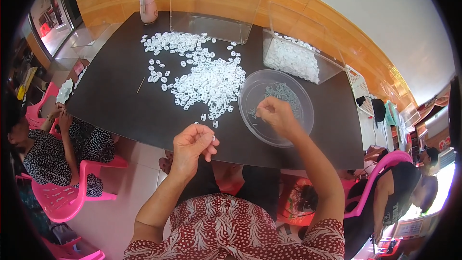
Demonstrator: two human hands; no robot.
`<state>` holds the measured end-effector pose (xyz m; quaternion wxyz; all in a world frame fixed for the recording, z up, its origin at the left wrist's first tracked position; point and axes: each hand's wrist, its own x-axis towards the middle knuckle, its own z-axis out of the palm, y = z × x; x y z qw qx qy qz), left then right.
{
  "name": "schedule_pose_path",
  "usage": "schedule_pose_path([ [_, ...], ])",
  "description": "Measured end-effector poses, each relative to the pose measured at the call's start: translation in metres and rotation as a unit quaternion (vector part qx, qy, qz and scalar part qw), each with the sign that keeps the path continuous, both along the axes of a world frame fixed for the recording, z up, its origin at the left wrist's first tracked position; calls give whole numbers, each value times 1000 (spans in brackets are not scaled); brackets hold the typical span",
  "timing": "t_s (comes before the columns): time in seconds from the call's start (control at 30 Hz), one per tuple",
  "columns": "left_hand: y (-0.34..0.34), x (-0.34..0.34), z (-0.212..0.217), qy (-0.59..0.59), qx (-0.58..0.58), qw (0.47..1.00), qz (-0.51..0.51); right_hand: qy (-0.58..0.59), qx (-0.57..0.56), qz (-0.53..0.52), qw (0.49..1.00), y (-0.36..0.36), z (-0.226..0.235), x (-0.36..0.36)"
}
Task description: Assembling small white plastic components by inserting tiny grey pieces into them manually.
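My left hand [193, 148] is raised over the table's near edge, its thumb and fingertips closed on a small white plastic piece [213, 137]. My right hand [277, 116] hovers over a round clear tray [253, 86], with thumb and forefinger pinched together. Whatever those fingertips hold, if anything, is too small to make out. Many thin grey pin-like pieces [289, 98] lie in the tray, mostly on its far side. Left of the tray, a large loose heap of small white oval pieces [209, 84] with dark holes spreads over the dark table [113, 91].
A clear bin [216, 2] stands at the back, beside a pink flask [148, 8]. Another clear box [329, 63] holds more white pieces. A thin stick [140, 85] lies at left. People sit on pink chairs [57, 190] to the left and right.
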<state>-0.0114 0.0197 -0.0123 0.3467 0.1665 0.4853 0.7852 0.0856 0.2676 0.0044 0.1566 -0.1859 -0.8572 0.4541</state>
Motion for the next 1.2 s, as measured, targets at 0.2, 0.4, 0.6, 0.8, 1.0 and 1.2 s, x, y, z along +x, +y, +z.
schedule_pose_path([
  [0.2, -1, 1, -4, 10, -2, 1000, -3, -28, -84, 11, 996, 0, 11, 0],
  [0.4, -3, 4, -5, 15, -10, 1000, -5, -3, -102, 22, 995, 0, 10, 2],
  [0.6, -5, 5, -5, 13, -14, 1000, -9, -7, -52, 12, 999, -1, 9, 2],
  [0.8, -5, 5, -2, 20, -1, 1000, 12, 36, -106, -13, 994, -10, 10, 3],
  [1.0, -6, 7, -1, 15, -16, 1000, -16, -2, -51, -28, 998, -4, 5, 4],
  [1.2, -1, 7, -1, 20, -9, 1000, -1, 13, -66, -17, 998, -11, 10, 4],
])
